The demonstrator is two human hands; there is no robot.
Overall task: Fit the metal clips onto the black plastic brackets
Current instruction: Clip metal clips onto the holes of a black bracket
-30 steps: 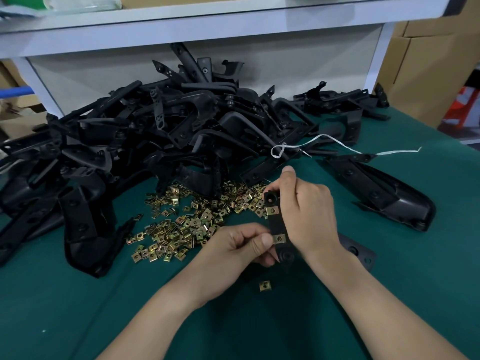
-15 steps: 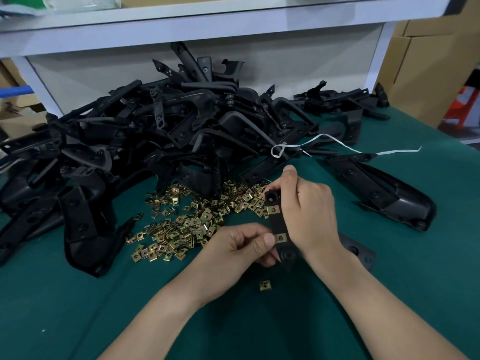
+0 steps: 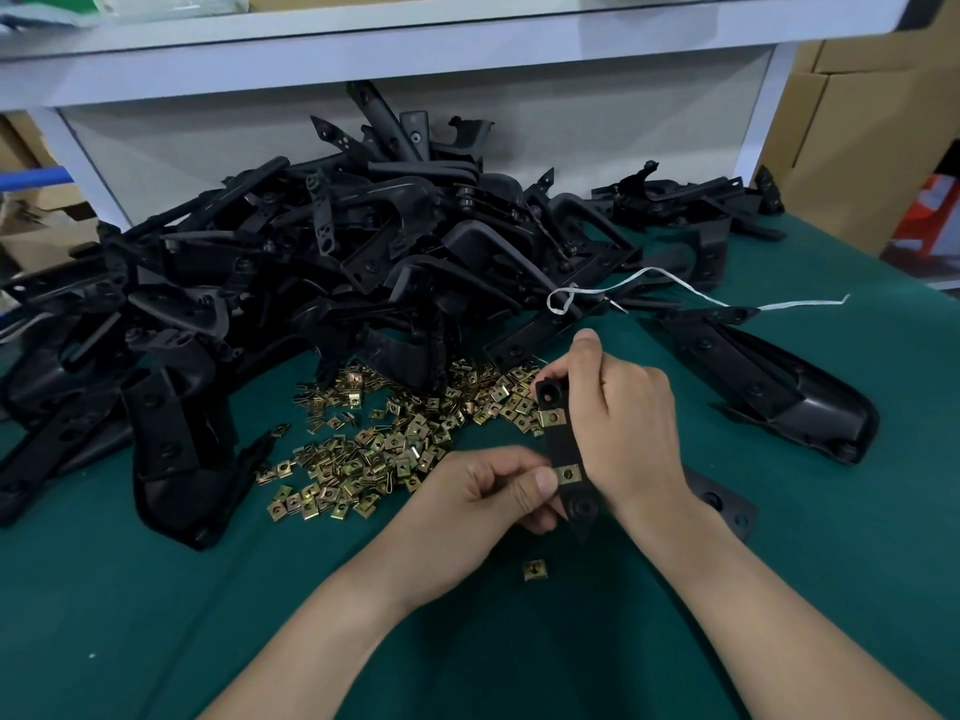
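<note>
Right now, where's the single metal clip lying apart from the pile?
In the head view the single clip lies on the green table, centre frame between the forearms, just nearer the person than the left hand and the held bracket.

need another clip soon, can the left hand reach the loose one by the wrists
Probably yes: the loose clip lies uncovered on the cloth just below the left hand, though that hand pinches a clip on the bracket.

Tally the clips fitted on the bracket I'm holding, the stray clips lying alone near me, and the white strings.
Fitted clips on the held bracket: 2
Stray clip lying alone: 1
White string: 1
Total: 4
</note>
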